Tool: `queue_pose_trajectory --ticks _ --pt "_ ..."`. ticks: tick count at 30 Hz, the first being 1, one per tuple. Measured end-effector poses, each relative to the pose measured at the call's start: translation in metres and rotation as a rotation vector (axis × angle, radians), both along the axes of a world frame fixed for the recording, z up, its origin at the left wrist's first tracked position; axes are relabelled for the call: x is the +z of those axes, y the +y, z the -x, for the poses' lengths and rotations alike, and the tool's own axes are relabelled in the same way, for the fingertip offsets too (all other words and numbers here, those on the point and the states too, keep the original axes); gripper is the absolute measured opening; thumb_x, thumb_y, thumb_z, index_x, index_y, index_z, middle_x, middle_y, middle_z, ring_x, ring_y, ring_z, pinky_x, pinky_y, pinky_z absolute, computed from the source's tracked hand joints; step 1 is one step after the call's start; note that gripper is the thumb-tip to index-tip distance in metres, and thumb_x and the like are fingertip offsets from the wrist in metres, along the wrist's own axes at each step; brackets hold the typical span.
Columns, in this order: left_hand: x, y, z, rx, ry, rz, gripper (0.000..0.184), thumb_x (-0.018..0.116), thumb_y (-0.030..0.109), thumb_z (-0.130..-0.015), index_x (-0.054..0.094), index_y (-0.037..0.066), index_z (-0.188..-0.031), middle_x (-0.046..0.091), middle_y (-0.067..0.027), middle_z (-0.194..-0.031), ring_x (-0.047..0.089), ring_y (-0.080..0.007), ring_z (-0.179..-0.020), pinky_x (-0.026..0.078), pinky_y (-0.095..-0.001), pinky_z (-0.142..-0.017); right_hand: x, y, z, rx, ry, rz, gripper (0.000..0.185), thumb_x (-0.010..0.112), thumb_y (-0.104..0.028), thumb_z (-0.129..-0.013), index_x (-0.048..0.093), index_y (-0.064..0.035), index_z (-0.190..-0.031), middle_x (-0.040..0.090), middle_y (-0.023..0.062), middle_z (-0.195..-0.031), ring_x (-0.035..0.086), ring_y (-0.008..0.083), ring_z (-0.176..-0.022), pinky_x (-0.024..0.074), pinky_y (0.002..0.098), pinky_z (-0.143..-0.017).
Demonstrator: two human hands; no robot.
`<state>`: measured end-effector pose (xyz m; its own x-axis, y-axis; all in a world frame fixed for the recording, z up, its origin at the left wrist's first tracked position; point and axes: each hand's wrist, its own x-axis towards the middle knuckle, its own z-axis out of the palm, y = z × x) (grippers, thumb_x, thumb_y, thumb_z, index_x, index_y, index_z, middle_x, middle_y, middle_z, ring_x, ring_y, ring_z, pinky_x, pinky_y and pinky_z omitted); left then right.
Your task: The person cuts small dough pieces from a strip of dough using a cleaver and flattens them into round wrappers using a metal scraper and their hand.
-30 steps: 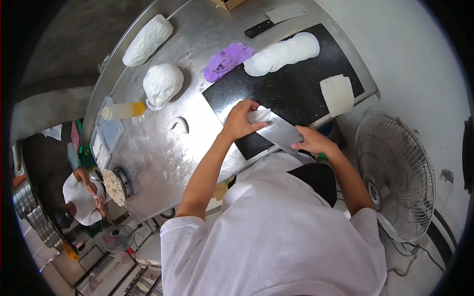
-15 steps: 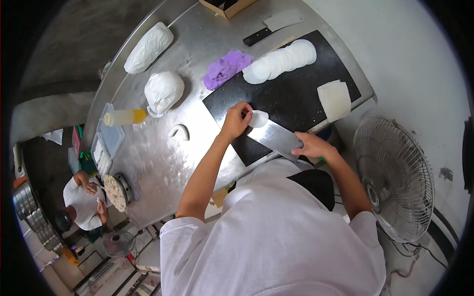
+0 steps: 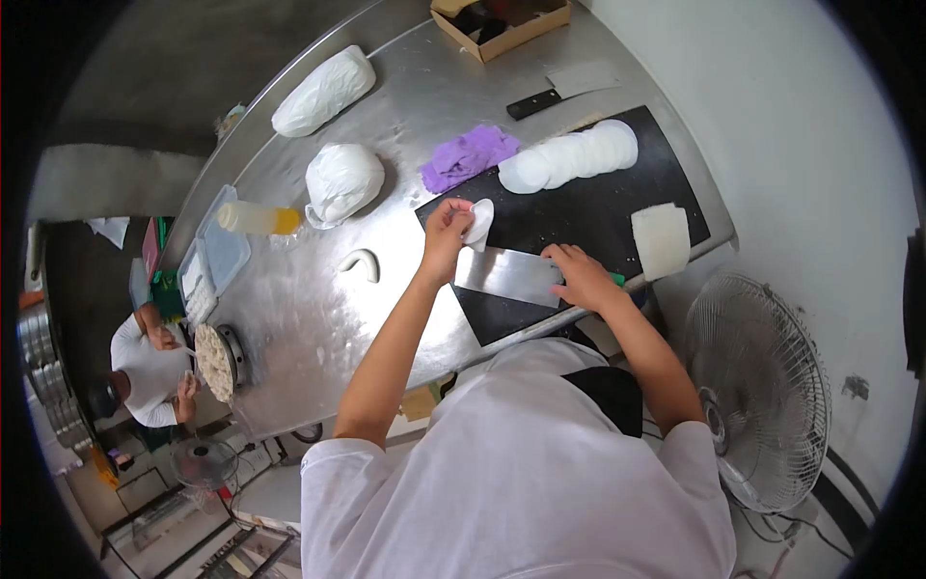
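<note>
My left hand pinches a thin white round wrapper at its edge, over the left side of the black board. My right hand grips one end of a wide metal blade, which lies flat near the board's front edge, its other end just below my left hand. Overlapping white rounds form a row at the back of the board. A folded white cloth rests at its right. Beside the row is a purple cloth.
Left on the metal table are white bags, a short dough strip, a bottle and a bowl of filling. Behind are a cleaver and a box. A co-worker is far left; a fan stands right.
My left hand has lifted the white round off the blade. The blade has turned more level, with my right hand still on it. The camera view has shifted.
</note>
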<state>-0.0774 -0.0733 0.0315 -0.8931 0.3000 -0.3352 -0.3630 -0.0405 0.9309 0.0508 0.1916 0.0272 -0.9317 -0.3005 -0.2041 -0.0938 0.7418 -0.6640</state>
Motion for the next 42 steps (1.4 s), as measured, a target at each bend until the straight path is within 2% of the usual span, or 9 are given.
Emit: queue_pose_trajectory --ticks 7,10,14,16,17,27,29,35,42 --pt "0.035 0.009 -0.024 0.18 -0.272 -0.198 0.018 0.048 0.017 -0.104 0.059 0.009 -0.115 0.066 -0.0043 -0.103 0.065 -0.0141 -0.089 0.056 -0.0343 -0.077 -0.011 -0.016 0.018 0.048 0.156 -0.047 0.054 0.082 -0.007 -0.074 0.057 -0.0095 -0.121 0.059 0.0126 -0.112 0.056 0.0352 -0.112 0.0444 0.045 -0.1" --pt "0.033 0.015 -0.03 0.199 -0.242 -0.142 0.017 0.058 0.012 -0.1 0.058 0.006 -0.116 0.067 -0.0044 -0.103 0.065 -0.0153 -0.09 0.055 -0.0328 -0.079 -0.012 -0.016 0.021 0.004 0.206 0.082 0.055 0.082 -0.007 -0.071 0.058 -0.0087 -0.12 0.057 0.0131 -0.109 0.054 0.038 -0.11 0.0437 0.0483 -0.101" --pt "0.02 0.021 -0.037 0.177 0.125 0.062 0.043 0.08 0.001 -0.081 0.057 0.006 -0.117 0.069 -0.0061 -0.101 0.068 -0.0178 -0.088 0.055 -0.0312 -0.075 0.012 -0.031 0.034 -0.186 0.296 0.119 0.056 0.083 -0.006 -0.076 0.055 -0.006 -0.124 0.056 0.0117 -0.118 0.058 0.0307 -0.108 0.0487 0.0439 -0.096" --pt "0.038 0.029 -0.046 0.171 0.374 0.458 0.047 0.083 0.007 -0.078 0.057 0.006 -0.118 0.07 -0.008 -0.096 0.068 -0.0184 -0.085 0.055 -0.032 -0.071 0.016 -0.041 0.042 -0.574 -0.13 0.824 0.055 0.084 -0.014 -0.081 0.053 -0.0032 -0.125 0.059 0.0143 -0.117 0.063 0.0229 -0.104 0.0539 0.0364 -0.087" --pt "0.037 0.033 -0.049 0.198 0.359 0.441 0.048 0.085 0.009 -0.076 0.058 0.005 -0.115 0.07 -0.0099 -0.092 0.069 -0.0195 -0.083 0.055 -0.0325 -0.07 0.019 -0.04 0.047 -0.602 -0.29 0.995 0.057 0.085 -0.019 -0.085 0.05 -0.0001 -0.126 0.061 0.0142 -0.115 0.065 0.0159 -0.097 0.055 0.0297 -0.08" --pt "0.041 0.032 -0.06 0.139 0.441 0.472 0.031 0.083 0.009 -0.08 0.066 0.002 -0.105 0.071 -0.0092 -0.084 0.069 -0.0181 -0.075 0.056 -0.0305 -0.068 0.032 -0.057 0.063 -0.456 -0.249 0.851 0.027 0.073 0.001 -0.089 0.058 0.0027 -0.111 0.067 0.0069 -0.095 0.065 0.0101 -0.08 0.053 0.0239 -0.071" --pt "0.031 0.024 -0.058 0.065 0.246 0.329 0.025 0.077 0.0 -0.086 0.064 0.0 -0.108 0.07 -0.0074 -0.099 0.069 -0.0156 -0.089 0.058 -0.0298 -0.073 0.033 -0.051 0.063 -0.386 -0.251 0.849 0.026 0.072 0.002 -0.089 0.058 0.0024 -0.11 0.066 0.0061 -0.095 0.065 0.0093 -0.08 0.053 0.0243 -0.07" --pt "0.023 0.006 -0.054 -0.004 0.192 0.176 0.027 0.068 -0.008 -0.088 0.064 -0.001 -0.114 0.069 -0.0074 -0.106 0.066 -0.0129 -0.1 0.056 -0.028 -0.084 0.063 -0.045 0.062 -0.183 -0.394 0.877 0.026 0.069 0.004 -0.09 0.057 -0.0003 -0.113 0.062 0.0025 -0.096 0.063 0.0081 -0.084 0.0542 0.0242 -0.074" --pt "0.051 -0.014 -0.047 -0.249 0.068 -0.021 0.035 0.065 -0.009 -0.088 0.062 -0.002 -0.122 0.071 -0.0072 -0.102 0.067 -0.0115 -0.093 0.054 -0.0265 -0.086 0.082 -0.028 0.067 -0.135 -0.637 0.861 0.033 0.067 0.001 -0.09 0.054 0.001 -0.12 0.063 0.0074 -0.1 0.065 0.0122 -0.083 0.0587 0.0279 -0.061"
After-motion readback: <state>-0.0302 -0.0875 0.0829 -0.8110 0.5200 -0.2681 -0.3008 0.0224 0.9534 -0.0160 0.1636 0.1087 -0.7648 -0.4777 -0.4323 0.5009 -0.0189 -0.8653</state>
